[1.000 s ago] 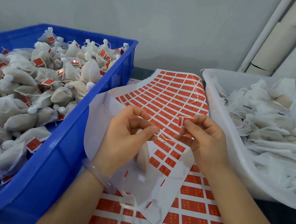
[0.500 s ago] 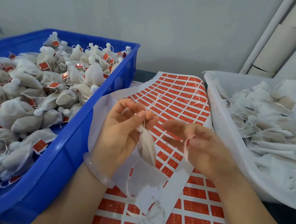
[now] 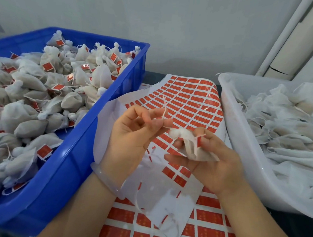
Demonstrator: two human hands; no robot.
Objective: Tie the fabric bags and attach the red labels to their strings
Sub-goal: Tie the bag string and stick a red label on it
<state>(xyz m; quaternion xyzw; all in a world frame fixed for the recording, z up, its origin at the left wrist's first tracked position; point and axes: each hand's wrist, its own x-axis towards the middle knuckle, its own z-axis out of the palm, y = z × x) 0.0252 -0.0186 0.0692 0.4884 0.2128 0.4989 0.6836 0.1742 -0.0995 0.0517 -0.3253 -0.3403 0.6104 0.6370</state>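
Above the label sheet (image 3: pixel 190 102) on the table, I see the fabric bag (image 3: pixel 196 152) just right of the fingertips of the left hand (image 3: pixel 132 135), neck pointing at them, body running into the right hand (image 3: pixel 213 165). Left thumb and forefinger pinch the string (image 3: pixel 165 113); right fingers curl round the bag, red label (image 3: pixel 199 142) at the thumb tip

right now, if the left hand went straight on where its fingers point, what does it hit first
Probably the bunched top of the fabric bag in the right hand; the left hand points toward it, depth unclear.

Right hand (image 3: pixel 213 166) holds fabric bag (image 3: pixel 192 150); left hand (image 3: pixel 132 135) pinches its string (image 3: pixel 164 113).
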